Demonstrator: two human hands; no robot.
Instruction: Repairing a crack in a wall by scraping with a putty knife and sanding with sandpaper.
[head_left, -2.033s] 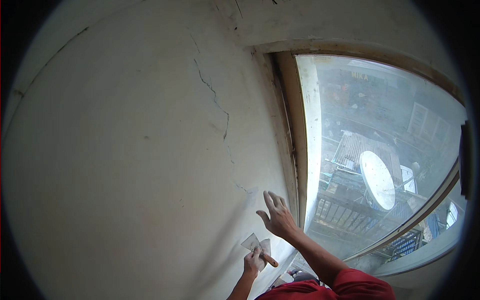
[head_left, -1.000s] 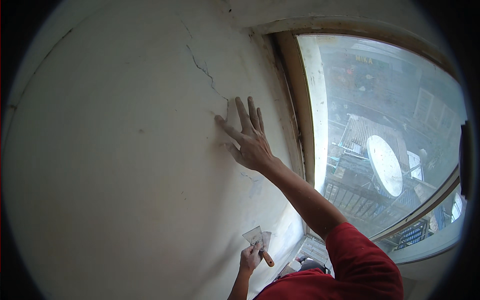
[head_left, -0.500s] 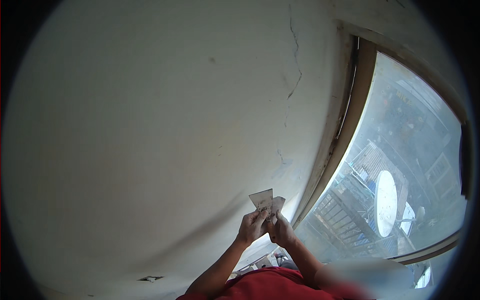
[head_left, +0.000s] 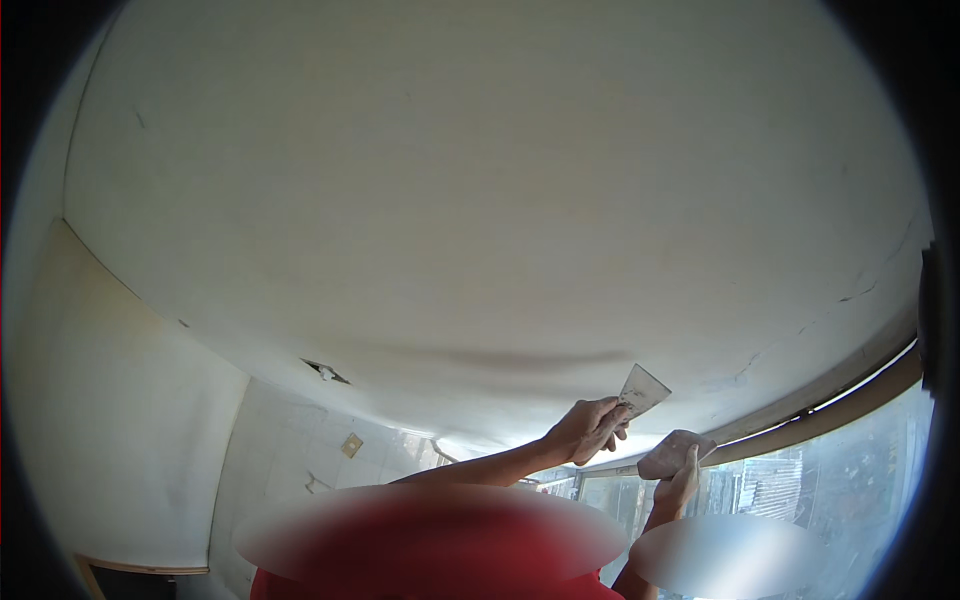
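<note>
My left hand (head_left: 588, 430) is closed around a putty knife (head_left: 645, 390), its wide, pale, smeared blade pointing up and to the right. Lower and further right, my right hand (head_left: 680, 483) grips a second scraper (head_left: 673, 454) with a broad, dull grey-brown blade; its thumb presses on the face and the handle is hidden. The two blades are apart. Both appear in front of the pale wall (head_left: 480, 230), and I cannot tell whether either touches it.
A window (head_left: 830, 450) with a brown frame lies at the right. A ragged hole (head_left: 325, 372) opens in the wall at left. Fine cracks (head_left: 858, 293) run near the frame. A square yellowish plate (head_left: 352, 445) and a doorway (head_left: 140, 578) are at lower left.
The view has swung toward the left, bringing a corner and doorway in. My hands, close together before, have parted, each keeping its scraper.
</note>
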